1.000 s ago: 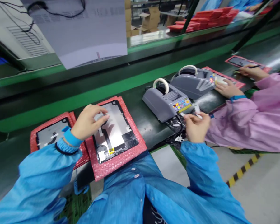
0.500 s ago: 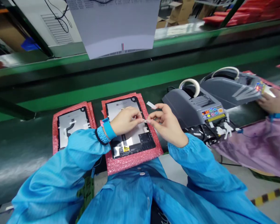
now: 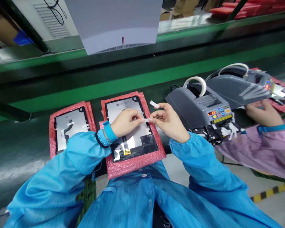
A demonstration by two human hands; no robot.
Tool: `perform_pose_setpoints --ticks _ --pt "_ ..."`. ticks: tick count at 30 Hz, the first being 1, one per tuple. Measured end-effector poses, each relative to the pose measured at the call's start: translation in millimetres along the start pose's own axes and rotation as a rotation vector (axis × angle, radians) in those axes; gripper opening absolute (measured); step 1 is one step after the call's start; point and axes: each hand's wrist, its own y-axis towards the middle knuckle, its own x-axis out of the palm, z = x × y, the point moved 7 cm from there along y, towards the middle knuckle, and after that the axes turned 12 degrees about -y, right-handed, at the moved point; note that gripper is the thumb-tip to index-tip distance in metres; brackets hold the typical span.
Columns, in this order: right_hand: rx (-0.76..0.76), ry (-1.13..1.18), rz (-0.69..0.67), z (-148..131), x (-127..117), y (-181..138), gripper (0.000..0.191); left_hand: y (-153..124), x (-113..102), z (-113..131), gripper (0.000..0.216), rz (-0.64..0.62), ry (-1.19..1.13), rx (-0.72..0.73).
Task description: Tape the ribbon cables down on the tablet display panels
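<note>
Between the fingertips of both hands stretches a short strip of white tape [image 3: 146, 120]. My left hand [image 3: 127, 122] pinches its left end, and my right hand [image 3: 167, 120] pinches the other end. A second piece of white tape [image 3: 154, 104] sticks out from a raised finger of my right hand. Below the hands lies a tablet screen panel [image 3: 135, 142], its grey back with black border facing up. Part of the panel is hidden by my left hand. Under it is a pink bubble-wrap bag [image 3: 133, 166].
Left of the panel, a second tablet panel [image 3: 72, 122] rests on pink bubble wrap. At right stands a grey tape dispenser [image 3: 192, 106] with tape scraps [image 3: 228, 130] by its front. Behind it are another dispenser [image 3: 239, 84] and a co-worker's hand [image 3: 264, 112].
My fingertips have drawn slightly apart, so more of the tape strip shows between them. The co-worker's hand at right has moved left, below the second dispenser.
</note>
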Motion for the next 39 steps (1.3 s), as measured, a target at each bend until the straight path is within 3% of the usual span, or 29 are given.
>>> perform_pose_setpoints --ticks 4,8,15,22,27,31,35,37,39 --pt "0.024 -0.073 -0.013 7.3 1.8 7.8 0.047 4.5 3.8 -9.6 0.021 0.058 0.186 -0.078" --pt "0.051 -0.223 -0.026 11.4 3.3 14.6 0.041 9.0 10.3 -12.1 0.023 0.039 0.365 -0.084" --pt "0.036 -0.372 -0.062 9.2 5.6 15.5 0.039 10.3 15.0 -15.5 0.025 0.002 0.407 -0.068" --pt "0.013 -0.41 -0.076 7.7 5.9 14.4 0.038 8.2 18.3 -13.7 0.025 -0.047 0.454 -0.155" --pt "0.089 -0.266 -0.114 20.6 7.8 19.8 0.041 7.5 19.1 -11.6 0.022 -0.053 0.471 -0.173" --pt "0.224 -0.003 -0.104 44.6 7.3 22.3 0.058 6.2 16.9 -15.7 0.02 0.001 0.459 -0.202" --pt "0.359 0.146 -0.219 65.6 13.0 17.7 0.066 6.6 5.8 -21.9 0.015 0.08 0.417 -0.198" --pt "0.321 0.136 -0.2 62.5 8.7 16.4 0.057 7.7 -3.6 -23.1 0.012 0.11 0.382 -0.179" --pt "0.182 0.079 -0.135 46.6 0.5 15.5 0.043 9.3 -11.6 -20.0 0.008 0.117 0.32 -0.128"
